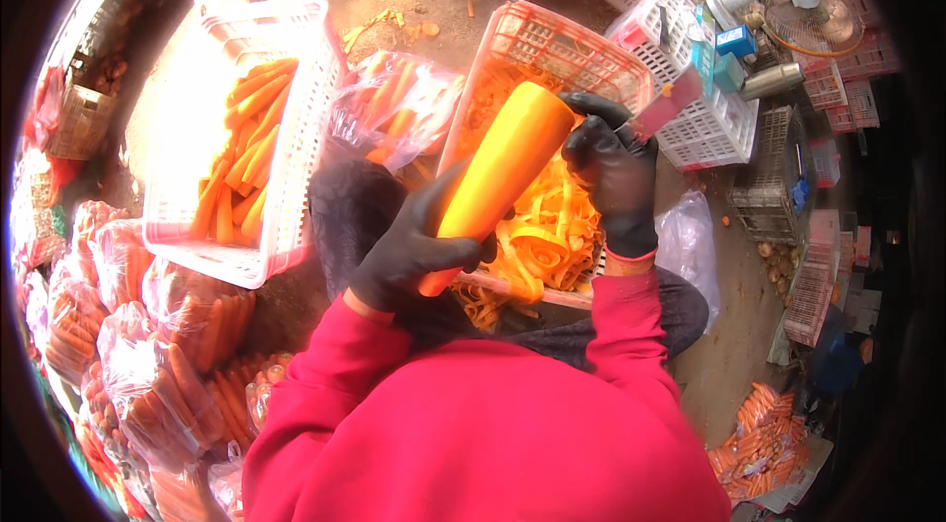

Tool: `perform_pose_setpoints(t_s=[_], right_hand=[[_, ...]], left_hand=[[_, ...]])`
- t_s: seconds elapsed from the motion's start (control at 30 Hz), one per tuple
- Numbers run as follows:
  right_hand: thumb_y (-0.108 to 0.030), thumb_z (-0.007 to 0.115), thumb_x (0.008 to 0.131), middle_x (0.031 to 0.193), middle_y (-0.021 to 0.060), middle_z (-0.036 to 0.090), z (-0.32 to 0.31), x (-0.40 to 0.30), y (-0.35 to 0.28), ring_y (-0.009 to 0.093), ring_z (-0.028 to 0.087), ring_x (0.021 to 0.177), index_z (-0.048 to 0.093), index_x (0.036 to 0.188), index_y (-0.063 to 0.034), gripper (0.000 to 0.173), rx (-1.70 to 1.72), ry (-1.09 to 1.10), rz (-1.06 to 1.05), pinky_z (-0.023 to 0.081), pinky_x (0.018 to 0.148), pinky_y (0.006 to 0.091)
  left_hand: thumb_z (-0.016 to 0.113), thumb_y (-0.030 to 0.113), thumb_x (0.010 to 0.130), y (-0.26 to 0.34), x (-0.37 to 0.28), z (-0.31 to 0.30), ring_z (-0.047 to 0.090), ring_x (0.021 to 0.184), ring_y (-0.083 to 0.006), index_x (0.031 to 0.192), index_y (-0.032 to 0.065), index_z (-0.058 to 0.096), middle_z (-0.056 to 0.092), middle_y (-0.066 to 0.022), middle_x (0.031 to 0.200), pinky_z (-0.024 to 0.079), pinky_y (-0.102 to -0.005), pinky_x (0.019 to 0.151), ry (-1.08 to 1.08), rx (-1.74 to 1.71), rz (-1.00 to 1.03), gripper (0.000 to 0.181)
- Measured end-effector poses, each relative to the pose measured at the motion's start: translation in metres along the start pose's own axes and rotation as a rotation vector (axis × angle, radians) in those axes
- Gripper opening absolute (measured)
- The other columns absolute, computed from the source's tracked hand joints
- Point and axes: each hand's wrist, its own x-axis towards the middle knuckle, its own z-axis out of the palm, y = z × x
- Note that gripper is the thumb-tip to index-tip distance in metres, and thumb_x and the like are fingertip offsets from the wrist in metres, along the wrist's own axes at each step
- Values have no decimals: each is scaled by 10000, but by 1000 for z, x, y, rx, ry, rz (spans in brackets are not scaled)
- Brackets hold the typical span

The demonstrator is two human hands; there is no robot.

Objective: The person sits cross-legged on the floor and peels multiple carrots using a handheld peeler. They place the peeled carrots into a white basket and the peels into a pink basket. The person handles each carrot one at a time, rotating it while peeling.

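My left hand [414, 245], in a black glove, grips a large peeled carrot [510, 153] near its narrow lower end. The carrot slants up to the right, and its thick end comes close to my right hand [613, 156]. That gloved hand is curled around a flat-bladed tool [665, 105], apparently a knife, whose reddish face juts out to the right. The fingers hide its handle. Below both hands a pink plastic crate [635, 71] holds a heap of carrot peelings [550, 234]; some strips hang over its near rim.
On the left a white crate [314, 71] contains peeled carrots [247, 145]. A bag of carrots [399, 97] lies between the crates. Bagged carrots [155, 374] crowd the lower left. Boxes [735, 42] and a metal flask [772, 81] top an upturned crate [702, 130], near a fan [813, 18].
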Motion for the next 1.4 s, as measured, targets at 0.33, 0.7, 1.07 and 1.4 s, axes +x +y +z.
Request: perform_pose_setpoints(t_s=[0.33, 0.7, 1.07, 1.4], right_hand=[[-200, 634, 909, 803, 8, 618, -30, -34, 58, 62, 570, 602, 639, 1065, 0, 254, -536, 102, 293, 420, 509, 188], [-195, 620, 906, 856, 54, 620, -85, -73, 98, 84, 563, 578, 613, 1090, 13, 278, -566, 264, 533, 402, 474, 192], [-85, 579, 917, 908, 90, 618, -92, -68, 128, 110, 577, 702, 598, 1091, 90, 248, -617, 366, 485, 515, 624, 245], [-88, 584, 907, 927, 110, 621, -83, -48, 143, 128, 581, 754, 593, 1110, 97, 275, -609, 339, 487, 507, 640, 249]], left_hand=[[611, 24, 668, 66, -25, -36, 536, 755, -120, 1174, -16, 495, 569, -58, 893, 443, -240, 680, 580, 412, 493, 520], [636, 37, 838, 44, -31, -204, 589, 914, -157, 1215, -14, 572, 633, -85, 1035, 468, -303, 848, 843, 1173, 406, 386], [630, 288, 819, -77, 157, -315, 623, 962, -346, 1070, 61, 649, 656, -187, 1027, 495, -393, 821, 654, 1530, -441, 339], [630, 473, 822, -194, 101, -415, 596, 947, -288, 1000, 76, 621, 638, -111, 997, 426, -438, 869, 665, 1860, 62, 435]])
